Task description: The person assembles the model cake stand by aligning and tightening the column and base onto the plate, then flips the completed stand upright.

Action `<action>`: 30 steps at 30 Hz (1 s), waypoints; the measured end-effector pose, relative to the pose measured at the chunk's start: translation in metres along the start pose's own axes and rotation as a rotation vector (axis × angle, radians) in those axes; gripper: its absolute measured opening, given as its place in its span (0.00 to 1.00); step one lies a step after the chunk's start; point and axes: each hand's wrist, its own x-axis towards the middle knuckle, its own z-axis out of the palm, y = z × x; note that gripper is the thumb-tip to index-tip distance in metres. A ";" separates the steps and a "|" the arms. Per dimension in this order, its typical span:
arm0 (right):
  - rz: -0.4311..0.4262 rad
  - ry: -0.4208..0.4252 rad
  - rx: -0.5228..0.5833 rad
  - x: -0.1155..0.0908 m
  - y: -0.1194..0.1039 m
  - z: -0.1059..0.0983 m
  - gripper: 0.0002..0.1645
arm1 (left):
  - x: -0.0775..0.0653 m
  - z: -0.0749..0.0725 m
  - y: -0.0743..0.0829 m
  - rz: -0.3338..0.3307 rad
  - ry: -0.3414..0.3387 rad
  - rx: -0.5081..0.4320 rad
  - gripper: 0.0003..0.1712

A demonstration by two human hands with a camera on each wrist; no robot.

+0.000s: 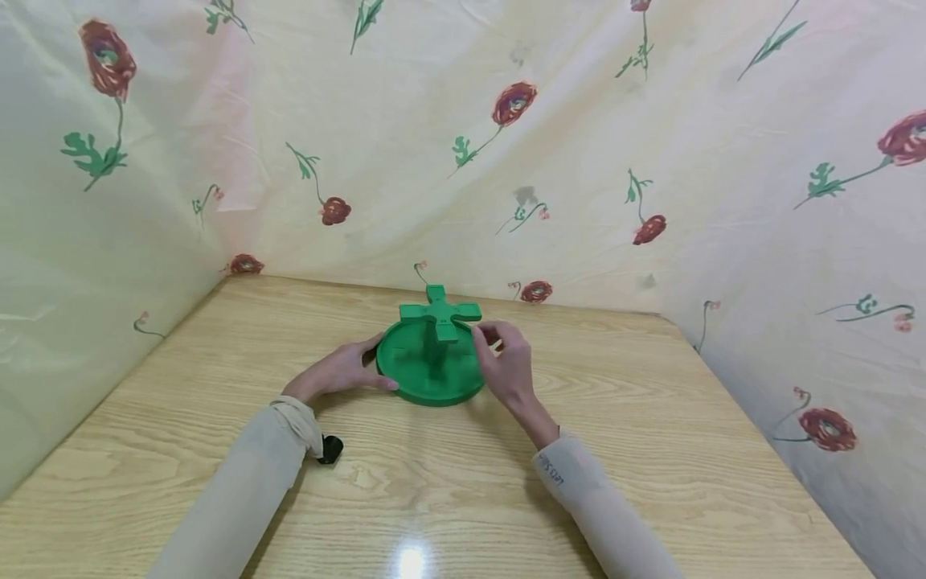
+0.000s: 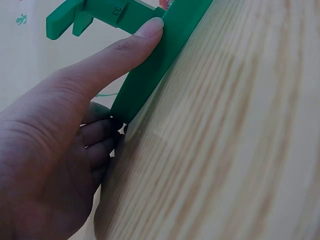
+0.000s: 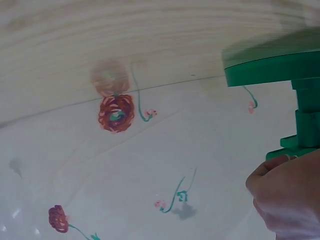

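On wood table (image 1: 665, 434), abt mid-width nr far edge: round green tray (image 1: 434, 398) w/ cross-shaped top (image 1: 440, 312). L hand (image 1: 340, 371) curved round tray's left rim, gripping, thumb on near side. R hand (image 1: 506, 362) w/ bent fingers by cross's right arm, partly hiding tray's right rim; can't tell if pinching anything. By L cuff (image 1: 298, 418), small black item (image 1: 330, 449). Past far edge, floral sheet (image 1: 405, 145). Inside tray's rim, upright green post (image 3: 307, 127) approx ctr, under cross.

Both arms (image 1: 235, 490) stretch forward, left hand (image 1: 343, 370) with thumb (image 2: 117, 60) extended, right hand (image 1: 506, 366) seemingly curled, fingers (image 1: 501, 330) partly hidden.
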 end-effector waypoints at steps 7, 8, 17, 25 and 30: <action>0.186 -0.084 0.023 0.009 0.014 -0.005 0.17 | 0.001 0.000 0.000 0.002 0.001 -0.004 0.68; 0.207 -0.109 0.039 0.010 0.017 -0.004 0.20 | 0.000 0.000 0.001 0.001 0.002 -0.002 0.68; 0.249 -0.285 0.140 0.016 0.031 -0.003 0.32 | 0.000 0.000 0.000 0.006 0.002 -0.004 0.68; 0.237 -0.370 0.176 0.021 0.034 -0.004 0.33 | 0.000 -0.001 0.000 0.007 0.000 -0.009 0.68; 0.262 -0.377 0.196 0.023 0.032 -0.006 0.31 | 0.000 -0.001 0.000 0.009 -0.002 -0.021 0.68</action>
